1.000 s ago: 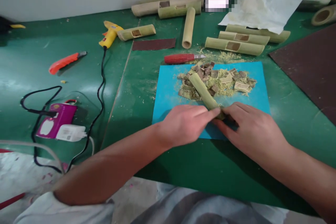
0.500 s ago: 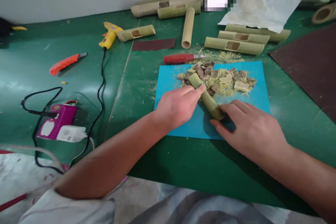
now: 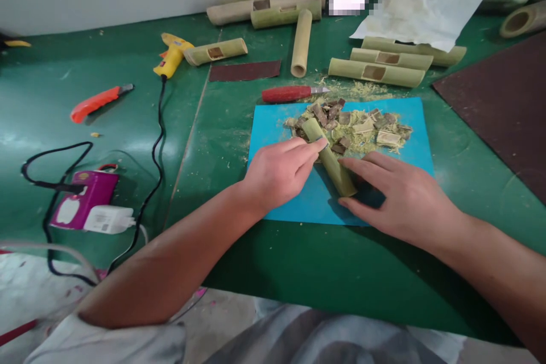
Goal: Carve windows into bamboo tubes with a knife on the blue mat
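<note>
A short green bamboo tube (image 3: 336, 173) lies slanted over a blue sheet (image 3: 294, 207), its upper end among wood chips and shavings. My left hand (image 3: 281, 173) is closed on the tube's upper half from the left, index fingertip across its top. A small dark edge shows by that fingertip; whether it is a slot or a separate piece I cannot tell. At the lower end, my right hand (image 3: 405, 199) grips the tube, fingertips on its right side and thumb by the end. Brown chips and pale shavings (image 3: 362, 131) are heaped just beyond the hands.
Beyond the sheet lies a red-handled knife (image 3: 288, 94). Several slotted bamboo tubes (image 3: 396, 75) lie farther back. Leftward are a yellow glue gun (image 3: 173, 60) with a black cord, an orange cutter (image 3: 96, 103) and a purple power strip (image 3: 81, 199). A dark brown sheet (image 3: 503, 108) lies right.
My right fingers have shifted left and up along the tube's side. The tube's lower end has swung slightly left. My left hand stays on the tube; the whole view has shifted a little.
</note>
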Available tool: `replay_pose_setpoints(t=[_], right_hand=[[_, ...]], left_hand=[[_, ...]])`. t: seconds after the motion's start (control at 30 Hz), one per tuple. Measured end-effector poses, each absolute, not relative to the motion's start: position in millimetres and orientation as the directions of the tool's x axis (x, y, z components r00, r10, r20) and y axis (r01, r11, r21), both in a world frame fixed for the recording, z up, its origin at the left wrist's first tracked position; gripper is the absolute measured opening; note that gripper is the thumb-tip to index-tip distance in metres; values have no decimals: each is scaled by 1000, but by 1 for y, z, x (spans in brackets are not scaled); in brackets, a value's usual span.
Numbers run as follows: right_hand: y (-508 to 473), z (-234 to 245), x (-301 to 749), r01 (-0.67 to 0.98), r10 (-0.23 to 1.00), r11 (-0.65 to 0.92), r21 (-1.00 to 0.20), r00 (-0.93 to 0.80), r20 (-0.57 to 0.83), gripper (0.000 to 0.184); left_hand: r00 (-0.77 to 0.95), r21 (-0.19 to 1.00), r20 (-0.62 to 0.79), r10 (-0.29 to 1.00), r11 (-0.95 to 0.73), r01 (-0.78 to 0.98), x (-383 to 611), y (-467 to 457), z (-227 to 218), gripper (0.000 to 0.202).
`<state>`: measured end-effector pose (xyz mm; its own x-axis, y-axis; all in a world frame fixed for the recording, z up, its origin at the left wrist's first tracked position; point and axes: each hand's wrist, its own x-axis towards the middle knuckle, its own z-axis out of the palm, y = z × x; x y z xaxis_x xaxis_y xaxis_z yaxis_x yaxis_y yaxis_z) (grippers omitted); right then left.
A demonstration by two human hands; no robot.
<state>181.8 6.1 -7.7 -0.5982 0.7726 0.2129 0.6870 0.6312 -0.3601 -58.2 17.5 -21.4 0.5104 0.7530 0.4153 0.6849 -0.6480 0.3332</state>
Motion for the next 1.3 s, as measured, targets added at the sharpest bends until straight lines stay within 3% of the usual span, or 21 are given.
replay_pose_setpoints(t=[0.13,0.23,0.33,0.47,0.63,0.73,0.9,1.03,1.2,1.3], right_hand=[[14,-10,187,632,774,612,-476,-603,194,40],[17,-10,187,620,782,586,-521,-601,164,36],[17,-9,187,636,790,573,-516,-596,143,37],[16,-9,186,617,770,607,-501,-612,179,30],[14,-8,185,655,782,605,-453,-597,181,43],[12,-8,184,649,784,600,-467,-594,182,38],[11,-8,183,660,796,587,-469,-577,185,42],[11,-9,181,641,789,593,-487,-585,191,38],[10,-8,181,658,809,564,-499,-560,177,41],[10,-7,180,646,805,566,-512,-568,173,36]], left_hand=[[651,308,369,663,-748,587,-53,8,-20,33],[619,263,380,687,-722,640,-53,11,-20,34],[555,237,388,736,-661,712,-55,15,-21,35],[654,229,350,671,-738,635,-54,15,-23,36],[564,200,389,729,-664,721,-56,18,-21,36],[643,191,353,680,-725,662,-55,14,-19,35],[571,184,394,720,-671,718,-55,12,-18,34],[648,191,392,653,-747,637,-56,12,-19,33],[563,193,426,708,-679,709,-60,18,-21,34],[652,193,420,631,-764,615,-59,19,-22,34]])
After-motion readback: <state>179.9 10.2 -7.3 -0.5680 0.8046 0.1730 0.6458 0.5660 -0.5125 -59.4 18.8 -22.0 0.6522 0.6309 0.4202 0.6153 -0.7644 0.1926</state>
